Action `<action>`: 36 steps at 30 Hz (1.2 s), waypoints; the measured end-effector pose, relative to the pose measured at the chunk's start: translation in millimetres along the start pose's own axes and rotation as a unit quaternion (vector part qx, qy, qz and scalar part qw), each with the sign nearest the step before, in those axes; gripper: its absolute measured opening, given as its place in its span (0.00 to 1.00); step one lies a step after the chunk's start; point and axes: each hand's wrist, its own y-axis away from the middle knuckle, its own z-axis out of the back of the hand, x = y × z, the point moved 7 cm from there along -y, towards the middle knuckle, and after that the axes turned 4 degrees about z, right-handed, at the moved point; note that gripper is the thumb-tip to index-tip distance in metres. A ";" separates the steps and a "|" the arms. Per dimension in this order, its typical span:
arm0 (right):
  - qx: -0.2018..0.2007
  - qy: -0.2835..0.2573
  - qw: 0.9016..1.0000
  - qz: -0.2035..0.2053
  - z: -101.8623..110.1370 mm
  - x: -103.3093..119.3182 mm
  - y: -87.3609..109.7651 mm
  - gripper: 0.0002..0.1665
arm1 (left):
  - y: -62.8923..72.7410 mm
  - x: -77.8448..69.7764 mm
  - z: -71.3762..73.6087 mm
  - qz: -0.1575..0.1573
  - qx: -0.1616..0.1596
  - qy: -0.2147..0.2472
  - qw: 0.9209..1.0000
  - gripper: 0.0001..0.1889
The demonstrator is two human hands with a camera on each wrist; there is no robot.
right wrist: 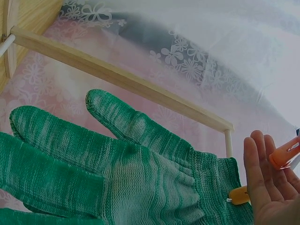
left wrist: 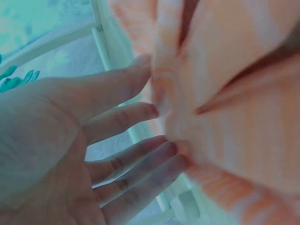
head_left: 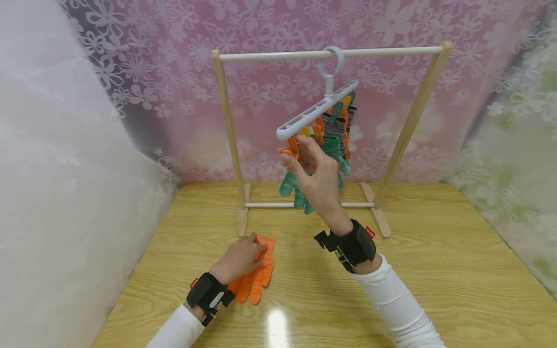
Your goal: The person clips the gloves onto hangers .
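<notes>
My right hand (head_left: 319, 176) is raised to the near end of a pale grey hanger (head_left: 311, 112), its thumb and fingers about an orange clothespin (head_left: 293, 148). In the right wrist view that clothespin overlaps the fingers, and a yellow clothespin (right wrist: 240, 195) grips the cuff of a green glove (right wrist: 140, 173) beside them. Down on the table, my left hand (head_left: 239, 258) rests over an orange glove (head_left: 257, 282), whose finger ends point toward me. The left wrist view shows loosely extended fingers (left wrist: 126, 117) touching the striped knit.
The hanger hooks over the white bar (head_left: 278, 55) of a wooden-legged rack (head_left: 230, 121) on the table (head_left: 313, 295). Grey-and-orange gloves (head_left: 337, 126) hang from its far end. Flowered curtain (head_left: 148, 87) stands behind, with pale sheets on both sides.
</notes>
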 end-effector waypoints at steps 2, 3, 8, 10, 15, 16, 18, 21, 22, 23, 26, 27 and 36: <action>0.002 0.002 1.000 -0.002 -0.3 0.3 0.1 0.26 | -7.6 -1.7 -1.4 -0.005 -0.010 -0.014 1.000 0.16; 0.004 0.002 1.000 -0.002 -0.5 0.7 0.0 0.27 | -11.0 -2.1 -2.1 -0.006 -0.015 -0.017 1.000 0.15; 0.008 0.003 1.000 -0.001 -0.5 1.7 -1.1 0.27 | -27.0 -5.8 -3.0 -0.012 -0.042 -0.027 0.999 0.11; 0.008 0.005 1.000 -0.003 -0.2 1.2 -0.8 0.27 | -32.3 -7.4 -3.3 -0.012 -0.051 -0.030 0.998 0.12; 0.007 0.013 1.000 -0.007 0.8 0.7 0.5 0.28 | -45.5 -8.3 -6.4 -0.005 -0.053 -0.046 0.998 0.15; 0.007 0.013 1.000 -0.007 1.2 0.6 0.6 0.28 | -48.5 -8.1 -7.2 -0.003 -0.046 -0.047 0.998 0.15; 0.005 0.013 1.000 -0.006 2.0 0.6 1.0 0.28 | -54.3 -7.9 -7.0 0.003 -0.027 -0.043 0.999 0.16; 0.002 0.011 1.000 -0.003 3.3 0.3 1.0 0.28 | -62.9 -7.6 -3.9 0.008 0.011 -0.021 1.000 0.17; 0.001 0.010 1.000 0.000 3.7 0.5 0.6 0.28 | -65.9 -7.4 -2.1 0.007 0.027 -0.007 1.000 0.17; -0.001 0.012 1.000 0.002 4.2 0.8 0.3 0.27 | -68.8 -7.1 -0.2 0.007 0.043 0.005 0.999 0.17; -0.006 0.020 1.000 0.011 5.8 2.2 -1.6 0.27 | -76.7 -2.8 4.3 0.017 0.091 0.050 0.994 0.16; -0.008 0.022 1.000 0.013 6.3 2.7 -2.0 0.26 | -78.9 -0.9 6.1 0.021 0.103 0.068 0.992 0.16; -0.013 0.030 0.999 0.018 10.0 5.7 -2.2 0.26 | -93.6 20.1 17.5 0.058 -0.002 0.067 0.996 0.14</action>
